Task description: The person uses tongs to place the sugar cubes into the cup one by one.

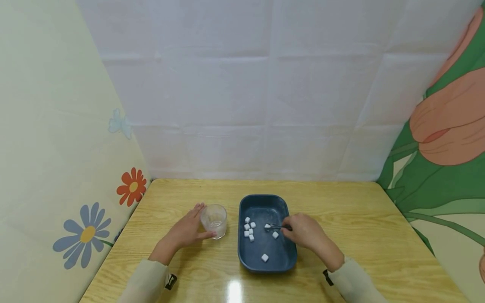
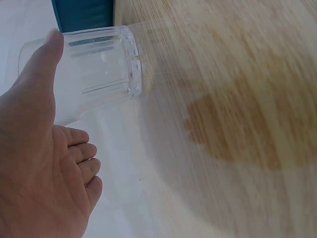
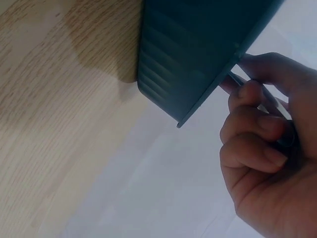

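My left hand (image 1: pixel 188 229) is around a clear drinking glass (image 1: pixel 217 214) standing on the table, its thumb across the near side and its fingers on the far left side. In the left wrist view the thumb lies straight along the glass (image 2: pixel 94 69). My right hand (image 1: pixel 305 231) reaches over the right rim of a dark blue tray (image 1: pixel 261 248), gripping small metal tongs (image 1: pixel 276 227). At the tongs' tips is a white sugar cube (image 1: pixel 267 226). The right wrist view shows the fingers curled round the tongs' arms (image 3: pixel 270 101), beside the tray rim.
Several sugar cubes (image 1: pixel 247 227) cluster at the tray's left side. Another cube (image 1: pixel 275 235) lies just below the tongs, and one more (image 1: pixel 265 257) near the front. The wooden table (image 1: pixel 341 202) meets a white cloth backdrop (image 1: pixel 227 105), with patterned cloths at both sides.
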`<state>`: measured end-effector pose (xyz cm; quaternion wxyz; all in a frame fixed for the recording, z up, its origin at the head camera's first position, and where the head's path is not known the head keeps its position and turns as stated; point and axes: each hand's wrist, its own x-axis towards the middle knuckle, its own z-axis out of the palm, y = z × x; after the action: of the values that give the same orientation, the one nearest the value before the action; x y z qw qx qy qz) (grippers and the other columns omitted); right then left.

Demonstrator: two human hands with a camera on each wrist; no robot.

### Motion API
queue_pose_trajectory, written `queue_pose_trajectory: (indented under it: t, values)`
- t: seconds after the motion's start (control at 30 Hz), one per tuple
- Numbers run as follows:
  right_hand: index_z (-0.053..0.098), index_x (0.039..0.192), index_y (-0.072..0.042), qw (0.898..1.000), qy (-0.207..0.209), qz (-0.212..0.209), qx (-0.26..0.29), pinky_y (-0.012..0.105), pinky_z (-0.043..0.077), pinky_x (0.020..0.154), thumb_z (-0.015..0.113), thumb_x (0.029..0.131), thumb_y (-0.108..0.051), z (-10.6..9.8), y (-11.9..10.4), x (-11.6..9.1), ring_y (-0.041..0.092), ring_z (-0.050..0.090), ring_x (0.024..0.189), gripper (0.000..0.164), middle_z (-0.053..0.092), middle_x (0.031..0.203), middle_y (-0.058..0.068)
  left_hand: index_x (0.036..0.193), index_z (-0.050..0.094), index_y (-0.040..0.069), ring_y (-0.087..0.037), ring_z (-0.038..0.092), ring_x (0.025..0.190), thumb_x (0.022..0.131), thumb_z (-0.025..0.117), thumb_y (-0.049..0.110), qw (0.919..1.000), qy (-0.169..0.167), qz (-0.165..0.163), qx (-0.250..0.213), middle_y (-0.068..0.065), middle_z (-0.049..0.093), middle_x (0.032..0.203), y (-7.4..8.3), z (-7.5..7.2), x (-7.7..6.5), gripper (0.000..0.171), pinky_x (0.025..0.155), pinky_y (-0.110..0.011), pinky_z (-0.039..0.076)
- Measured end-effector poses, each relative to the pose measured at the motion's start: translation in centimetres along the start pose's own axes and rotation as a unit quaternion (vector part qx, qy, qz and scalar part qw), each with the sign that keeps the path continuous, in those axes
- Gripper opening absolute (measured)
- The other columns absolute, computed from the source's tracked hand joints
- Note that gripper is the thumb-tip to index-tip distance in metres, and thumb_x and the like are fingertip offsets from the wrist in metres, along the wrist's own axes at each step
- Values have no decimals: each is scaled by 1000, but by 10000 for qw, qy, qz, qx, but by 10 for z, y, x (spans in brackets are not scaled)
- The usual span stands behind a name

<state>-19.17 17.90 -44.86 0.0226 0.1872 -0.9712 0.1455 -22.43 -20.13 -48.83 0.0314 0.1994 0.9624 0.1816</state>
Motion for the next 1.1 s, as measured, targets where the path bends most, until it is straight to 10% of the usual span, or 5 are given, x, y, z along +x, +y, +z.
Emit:
queue_pose_trajectory:
  t: [1.1]
  values:
    - [80,98,-13,9994,173,-234,199,31,56,63,75,92,-21,-25,-21,9,9,64,70,11,74,87,-2,155,32,-4,-40,23,152,85,70,66,10000,3,-4,-41,-24,29,163,-1,1,-1,106,120,-55,28]
